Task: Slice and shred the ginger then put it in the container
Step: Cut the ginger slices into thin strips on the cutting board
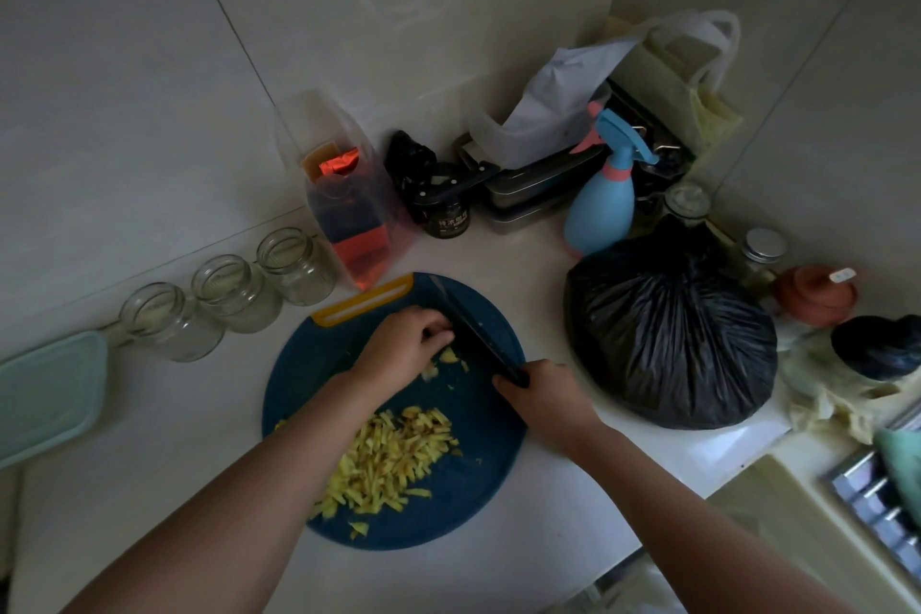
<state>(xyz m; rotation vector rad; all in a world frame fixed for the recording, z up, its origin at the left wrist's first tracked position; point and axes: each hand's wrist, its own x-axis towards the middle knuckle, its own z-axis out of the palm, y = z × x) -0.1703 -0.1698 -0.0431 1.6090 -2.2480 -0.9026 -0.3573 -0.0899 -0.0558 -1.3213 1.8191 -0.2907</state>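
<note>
Counter [174, 489], board's [478, 439] far edge: L hand [403, 344] curled on ginger [448, 357], R hand [543, 394] grips knife [473, 334]. Shredding; next cut: fingertips [441, 338] tucked.

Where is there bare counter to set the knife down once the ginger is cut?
Bare counter lies right of the cutting board, between it, the black bag and the front edge. A wider patch lies left of the board, in front of the glass jars, beside the teal lid. The back corner around the spray bottle is crowded.

Shredded ginger [393, 459] on blue board [481, 484]
</note>
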